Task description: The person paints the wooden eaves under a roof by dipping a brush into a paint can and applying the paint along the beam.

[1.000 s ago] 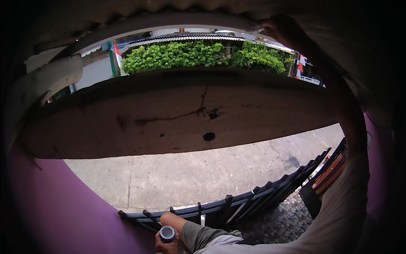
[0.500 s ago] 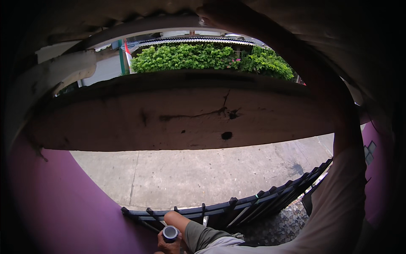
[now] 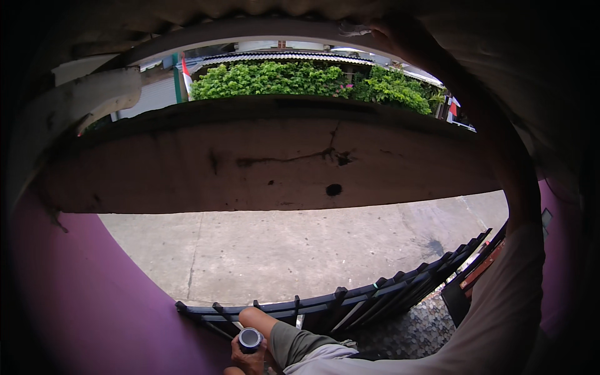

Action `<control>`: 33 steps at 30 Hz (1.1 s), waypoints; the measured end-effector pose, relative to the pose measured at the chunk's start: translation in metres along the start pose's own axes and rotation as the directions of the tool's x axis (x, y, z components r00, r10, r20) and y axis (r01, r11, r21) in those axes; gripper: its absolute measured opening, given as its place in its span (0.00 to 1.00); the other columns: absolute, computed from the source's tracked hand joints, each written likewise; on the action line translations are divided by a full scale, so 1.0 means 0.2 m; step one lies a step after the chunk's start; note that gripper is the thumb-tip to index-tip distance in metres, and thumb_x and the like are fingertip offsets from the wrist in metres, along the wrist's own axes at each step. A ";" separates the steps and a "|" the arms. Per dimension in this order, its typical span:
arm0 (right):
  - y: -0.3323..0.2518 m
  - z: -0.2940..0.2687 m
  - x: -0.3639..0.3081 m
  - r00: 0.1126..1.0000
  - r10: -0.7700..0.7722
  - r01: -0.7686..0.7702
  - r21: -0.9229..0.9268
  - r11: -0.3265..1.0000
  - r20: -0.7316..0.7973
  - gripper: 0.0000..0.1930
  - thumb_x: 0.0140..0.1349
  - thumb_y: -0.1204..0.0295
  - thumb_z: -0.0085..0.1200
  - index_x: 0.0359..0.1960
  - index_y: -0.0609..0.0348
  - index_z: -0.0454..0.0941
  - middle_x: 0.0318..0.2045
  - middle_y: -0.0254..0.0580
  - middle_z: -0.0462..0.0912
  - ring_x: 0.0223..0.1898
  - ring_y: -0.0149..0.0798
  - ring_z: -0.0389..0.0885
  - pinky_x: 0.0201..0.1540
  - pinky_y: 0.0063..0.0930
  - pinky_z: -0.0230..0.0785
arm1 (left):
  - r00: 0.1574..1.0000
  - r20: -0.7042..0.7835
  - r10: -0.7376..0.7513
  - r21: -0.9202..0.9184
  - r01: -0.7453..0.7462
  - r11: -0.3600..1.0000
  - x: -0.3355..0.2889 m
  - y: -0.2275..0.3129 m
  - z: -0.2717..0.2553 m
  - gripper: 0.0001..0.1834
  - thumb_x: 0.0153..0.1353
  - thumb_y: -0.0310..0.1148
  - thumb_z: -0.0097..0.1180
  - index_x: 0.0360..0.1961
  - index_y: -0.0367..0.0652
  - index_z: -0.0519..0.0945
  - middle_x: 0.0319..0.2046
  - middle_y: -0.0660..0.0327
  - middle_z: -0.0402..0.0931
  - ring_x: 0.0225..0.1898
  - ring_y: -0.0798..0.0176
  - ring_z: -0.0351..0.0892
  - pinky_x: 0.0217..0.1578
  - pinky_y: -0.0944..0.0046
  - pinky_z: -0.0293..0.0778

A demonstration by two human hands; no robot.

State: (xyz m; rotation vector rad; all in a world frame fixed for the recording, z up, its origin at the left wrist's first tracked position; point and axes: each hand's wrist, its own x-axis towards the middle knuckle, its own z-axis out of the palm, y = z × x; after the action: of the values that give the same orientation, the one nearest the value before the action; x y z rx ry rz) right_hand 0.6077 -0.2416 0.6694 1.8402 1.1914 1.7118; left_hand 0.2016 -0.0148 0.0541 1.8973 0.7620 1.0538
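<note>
Fingers of left hand [image 3: 250, 358] wrap a tape roll [image 3: 250, 339]; right hand [image 3: 390, 31] raised, grip unclear.

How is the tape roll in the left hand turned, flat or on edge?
Flat: the tape roll in the left hand shows its round hole upward.
</note>
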 end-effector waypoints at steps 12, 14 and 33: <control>0.15 -0.27 -0.54 0.971 0.193 -0.207 0.096 0.974 0.143 0.06 0.61 0.71 0.53 0.35 0.58 0.79 0.37 0.41 0.80 0.41 0.42 0.80 0.42 0.37 0.74 | 0.999 0.027 -0.027 -0.056 0.028 0.998 -0.09 0.03 -0.09 0.35 0.32 0.43 0.79 0.40 0.40 0.76 0.34 0.54 0.81 0.36 0.52 0.83 0.40 0.54 0.77; 0.13 -0.34 -0.64 0.986 0.169 -0.169 0.053 0.984 -0.007 0.05 0.60 0.72 0.53 0.36 0.57 0.79 0.36 0.40 0.80 0.40 0.43 0.81 0.41 0.36 0.74 | 0.998 0.063 0.008 -0.098 -0.002 0.995 -0.05 0.01 -0.06 0.33 0.33 0.40 0.79 0.41 0.40 0.76 0.33 0.55 0.81 0.35 0.53 0.82 0.39 0.55 0.77; -0.29 -0.41 -0.52 0.717 0.537 -0.692 0.540 0.479 0.443 0.09 0.62 0.69 0.55 0.35 0.64 0.80 0.19 0.33 0.76 0.19 0.24 0.71 0.22 0.22 0.66 | 0.993 0.105 -0.058 -0.064 0.065 0.996 -0.01 -0.04 -0.22 0.30 0.42 0.30 0.76 0.47 0.37 0.74 0.39 0.59 0.79 0.41 0.65 0.78 0.45 0.63 0.76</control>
State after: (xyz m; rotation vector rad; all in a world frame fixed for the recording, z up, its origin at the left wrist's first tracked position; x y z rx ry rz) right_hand 0.5212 -0.3090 0.5762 3.1664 1.2291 1.3589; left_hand 0.1611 0.0037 0.0604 1.8444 0.7131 0.9242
